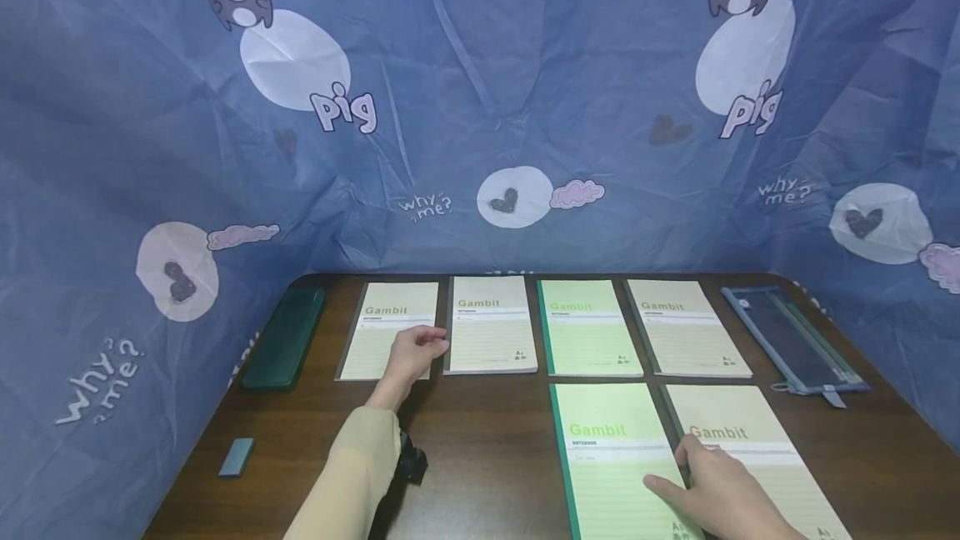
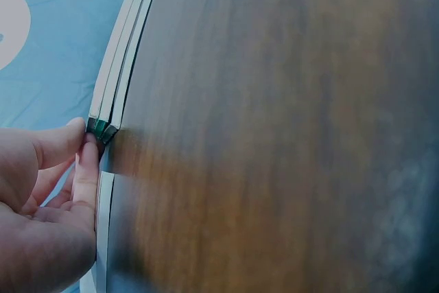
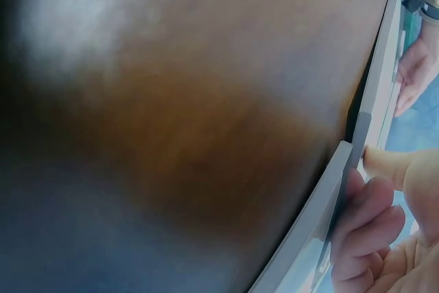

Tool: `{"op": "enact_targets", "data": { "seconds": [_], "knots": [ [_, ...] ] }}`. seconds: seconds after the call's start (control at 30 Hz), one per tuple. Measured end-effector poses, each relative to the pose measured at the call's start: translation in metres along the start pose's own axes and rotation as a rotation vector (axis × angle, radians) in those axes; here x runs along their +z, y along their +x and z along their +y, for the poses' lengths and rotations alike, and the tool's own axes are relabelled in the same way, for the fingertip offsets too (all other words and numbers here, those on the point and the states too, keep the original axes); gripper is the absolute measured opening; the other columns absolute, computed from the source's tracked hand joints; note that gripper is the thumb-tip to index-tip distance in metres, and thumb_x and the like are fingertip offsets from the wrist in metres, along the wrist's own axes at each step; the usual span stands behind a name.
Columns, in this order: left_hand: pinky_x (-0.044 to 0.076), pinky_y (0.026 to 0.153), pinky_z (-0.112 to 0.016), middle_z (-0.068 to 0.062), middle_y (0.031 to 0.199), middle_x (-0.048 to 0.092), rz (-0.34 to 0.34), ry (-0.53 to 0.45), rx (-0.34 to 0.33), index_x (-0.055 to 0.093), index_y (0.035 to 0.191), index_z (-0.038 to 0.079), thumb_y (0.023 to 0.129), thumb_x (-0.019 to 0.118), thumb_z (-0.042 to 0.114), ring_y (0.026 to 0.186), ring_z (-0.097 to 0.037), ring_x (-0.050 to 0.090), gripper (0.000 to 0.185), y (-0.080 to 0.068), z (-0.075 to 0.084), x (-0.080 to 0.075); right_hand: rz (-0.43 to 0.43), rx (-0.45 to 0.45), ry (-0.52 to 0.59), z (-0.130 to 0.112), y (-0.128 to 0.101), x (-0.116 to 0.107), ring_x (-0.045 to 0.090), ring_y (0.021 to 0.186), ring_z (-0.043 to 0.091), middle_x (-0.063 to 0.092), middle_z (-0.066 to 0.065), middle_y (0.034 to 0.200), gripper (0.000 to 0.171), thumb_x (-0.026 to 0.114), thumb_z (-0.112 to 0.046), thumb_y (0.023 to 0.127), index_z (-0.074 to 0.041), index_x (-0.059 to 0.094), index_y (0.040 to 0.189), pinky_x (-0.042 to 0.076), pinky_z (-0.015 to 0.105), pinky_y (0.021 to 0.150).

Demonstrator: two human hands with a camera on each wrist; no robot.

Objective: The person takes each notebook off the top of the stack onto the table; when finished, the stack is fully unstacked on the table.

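My left hand (image 1: 408, 357) reaches over a pale notebook with a dark spine (image 1: 375, 332). Its thumb and fingertips touch the spine corner of a stack of notebooks (image 1: 491, 327); the left wrist view shows dark and green spines (image 2: 101, 129) there. My right hand (image 1: 720, 486) rests across two front-row notebooks. Its thumb lies on the green-spined notebook (image 1: 607, 440), its index finger on the brown-lettered notebook (image 1: 783, 469), near that one's spine. Thumb and index finger are spread apart. In the right wrist view the other fingers (image 3: 367, 228) bend beside a notebook edge.
Behind stand another green-spined notebook (image 1: 588, 332) and a brown-lettered one (image 1: 686, 327). A zip pouch (image 1: 795, 340) lies at the right, a dark green case (image 1: 285, 340) and a small blue block (image 1: 237, 457) at the left. Patterned blue fabric (image 1: 450, 107) surrounds the wooden table (image 1: 472, 457).
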State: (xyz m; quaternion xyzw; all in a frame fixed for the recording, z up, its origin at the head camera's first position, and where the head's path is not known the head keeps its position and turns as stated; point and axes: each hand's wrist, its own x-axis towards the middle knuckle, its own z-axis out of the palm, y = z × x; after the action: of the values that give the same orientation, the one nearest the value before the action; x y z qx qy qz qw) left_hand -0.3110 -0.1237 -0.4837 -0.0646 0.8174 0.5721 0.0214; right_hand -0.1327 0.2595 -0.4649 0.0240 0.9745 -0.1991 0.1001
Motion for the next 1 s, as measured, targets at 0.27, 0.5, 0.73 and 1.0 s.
{"op": "enact_targets", "data": {
  "seconds": [0.27, 0.5, 0.73, 1.0],
  "knots": [
    [0.05, 0.088, -0.04, -0.012, 0.103, 0.068, 0.001, 0.006, 0.007, 0.07, 0.116, -0.002, 0.092, 0.069, 0.007, 0.098, -0.026, 0.063, 0.025, 0.0, 0.0, -0.001, 0.0, 0.009, -0.005, -0.001, 0.001, 0.001, 0.051, 0.062, 0.017, 0.059, 0.002, 0.069, 0.063, 0.077, -0.057, 0.079, 0.002, 0.059, 0.095, 0.049, 0.039, 0.06],
    [0.05, 0.089, -0.04, -0.013, 0.104, 0.068, 0.0, 0.008, -0.002, 0.069, 0.116, -0.001, 0.092, 0.069, 0.008, 0.099, -0.026, 0.063, 0.026, 0.0, 0.001, -0.001, -0.004, 0.002, 0.001, 0.0, -0.001, 0.0, 0.051, 0.06, 0.017, 0.057, 0.002, 0.066, 0.065, 0.076, -0.056, 0.079, 0.003, 0.057, 0.098, 0.049, 0.038, 0.057],
    [0.05, 0.09, -0.04, -0.014, 0.107, 0.067, -0.003, 0.015, -0.018, 0.068, 0.118, -0.001, 0.09, 0.071, 0.007, 0.101, -0.027, 0.062, 0.03, 0.0, 0.002, -0.001, 0.032, -0.043, 0.006, -0.002, -0.004, -0.007, 0.049, 0.057, 0.016, 0.054, 0.001, 0.064, 0.058, 0.078, -0.052, 0.08, -0.001, 0.057, 0.095, 0.046, 0.036, 0.055],
    [0.05, 0.091, -0.041, -0.013, 0.107, 0.067, -0.01, 0.014, -0.028, 0.069, 0.118, 0.0, 0.09, 0.072, 0.007, 0.102, -0.027, 0.062, 0.03, 0.0, 0.002, 0.0, 0.132, -0.126, 0.043, -0.008, 0.002, -0.013, 0.04, 0.046, 0.011, 0.046, -0.004, 0.053, 0.042, 0.082, -0.041, 0.079, -0.007, 0.06, 0.089, 0.035, 0.028, 0.046]
  ]
}}
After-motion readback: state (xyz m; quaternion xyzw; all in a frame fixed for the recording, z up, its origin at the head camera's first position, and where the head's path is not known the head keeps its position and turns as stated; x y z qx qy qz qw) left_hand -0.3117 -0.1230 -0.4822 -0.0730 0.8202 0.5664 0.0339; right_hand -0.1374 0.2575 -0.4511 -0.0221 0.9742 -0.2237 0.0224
